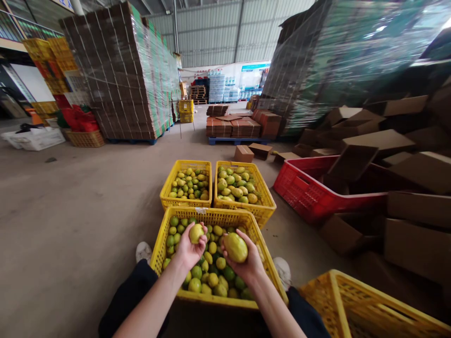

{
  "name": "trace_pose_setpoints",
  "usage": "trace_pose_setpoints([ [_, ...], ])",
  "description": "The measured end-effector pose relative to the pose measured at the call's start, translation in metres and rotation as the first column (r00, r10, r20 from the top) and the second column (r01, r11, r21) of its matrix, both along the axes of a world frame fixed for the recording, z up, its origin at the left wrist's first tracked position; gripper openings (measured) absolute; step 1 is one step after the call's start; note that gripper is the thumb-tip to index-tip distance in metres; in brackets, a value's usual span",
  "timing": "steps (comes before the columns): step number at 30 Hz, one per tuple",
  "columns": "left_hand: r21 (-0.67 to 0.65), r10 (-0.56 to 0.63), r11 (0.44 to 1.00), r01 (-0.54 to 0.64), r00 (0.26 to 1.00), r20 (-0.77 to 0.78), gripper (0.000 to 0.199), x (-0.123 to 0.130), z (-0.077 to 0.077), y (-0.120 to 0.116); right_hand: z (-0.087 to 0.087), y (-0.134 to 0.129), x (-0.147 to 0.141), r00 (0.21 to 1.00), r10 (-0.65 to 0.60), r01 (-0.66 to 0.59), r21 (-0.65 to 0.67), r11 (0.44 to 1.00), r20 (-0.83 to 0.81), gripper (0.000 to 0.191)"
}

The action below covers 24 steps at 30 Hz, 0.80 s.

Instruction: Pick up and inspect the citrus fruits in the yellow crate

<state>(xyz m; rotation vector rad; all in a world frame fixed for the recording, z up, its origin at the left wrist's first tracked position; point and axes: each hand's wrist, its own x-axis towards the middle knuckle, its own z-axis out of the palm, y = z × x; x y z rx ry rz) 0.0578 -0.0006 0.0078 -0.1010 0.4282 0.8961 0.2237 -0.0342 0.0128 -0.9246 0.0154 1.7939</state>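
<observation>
Your left hand [190, 249] was closed gently around a small yellow fruit [196, 233], and your right hand [252, 264] gripped a bigger yellow-green fruit [236, 248] – both were held above the near yellow crate [225, 216], which had many green and yellow fruits inside. For good handling, I think a soft, wide grip was suitable, with the fingers spread so that the skin would not be pressed, and low hands to avoid a hard drop. The bigger fruit probably needed more support from the palm. About the edges, the crate's rim surrounded the fruits below your hands, so your wrists needed some height over it. Two filled crates, the left one [186, 203] and the right one [262, 211], stood just beyond – the wider open room was over the floor [88, 211] at your left, while a red crate [306, 199] limited the right side.
</observation>
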Motion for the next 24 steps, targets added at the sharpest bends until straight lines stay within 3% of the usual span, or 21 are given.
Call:
trace_pose_setpoints([
  [10, 0.022, 0.061, 0.998, -0.06, 0.998, -0.032, 0.026, 0.0035, -0.0063, -0.0001, -0.0073, 0.0015, -0.0001, 0.996, 0.078, -0.077, -0.02, 0.997, 0.044, 0.037],
  [18, -0.014, 0.101, 0.995, -0.101, 0.994, -0.033, 0.012, 0.0036, -0.0015, 0.0002, -0.0087, 0.0011, -0.0052, 0.999, 0.017, -0.017, 0.006, 1.0, 0.043, 0.02],
  [24, -0.081, 0.006, 0.997, -0.004, 1.0, 0.025, 0.012, -0.0005, 0.0008, 0.0012, -0.0061, 0.0007, -0.0037, 0.993, 0.019, -0.022, 0.03, 0.999, 0.113, 0.014],
])
